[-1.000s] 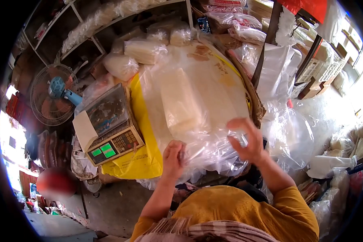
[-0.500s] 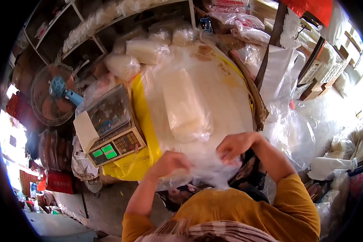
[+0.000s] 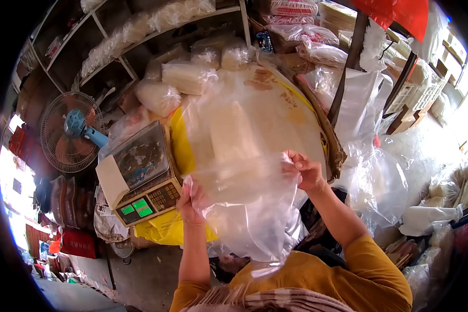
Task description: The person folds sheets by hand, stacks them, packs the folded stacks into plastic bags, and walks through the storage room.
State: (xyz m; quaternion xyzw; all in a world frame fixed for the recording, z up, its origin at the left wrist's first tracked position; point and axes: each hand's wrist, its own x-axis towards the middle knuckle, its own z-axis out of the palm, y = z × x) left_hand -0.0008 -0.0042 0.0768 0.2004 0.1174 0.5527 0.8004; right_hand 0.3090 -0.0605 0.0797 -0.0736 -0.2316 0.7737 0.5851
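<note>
A clear plastic bag (image 3: pixel 244 208) is stretched between my two hands above the near side of the table, its lower part hanging toward my lap. My left hand (image 3: pixel 191 200) is closed on the bag's left edge. The right corner is pinched by my right hand (image 3: pixel 302 169), fingers bent. Just beyond the bag lies a pale, block-shaped pack (image 3: pixel 234 127) in clear wrapping; its near end shows only faintly through the plastic.
A scale (image 3: pixel 145 171) with a green display stands left of the table (image 3: pixel 291 125), over yellow sheeting. Behind it is a fan (image 3: pixel 73 130). Several wrapped packs (image 3: pixel 187 77) line the far edge. Cardboard (image 3: pixel 334 145) borders the right side, with clear plastic (image 3: pixel 374 177) beyond.
Both hands have risen and spread apart, and the bag that was bunched near my lap is now opened out between them, covering the near end of the pack.
</note>
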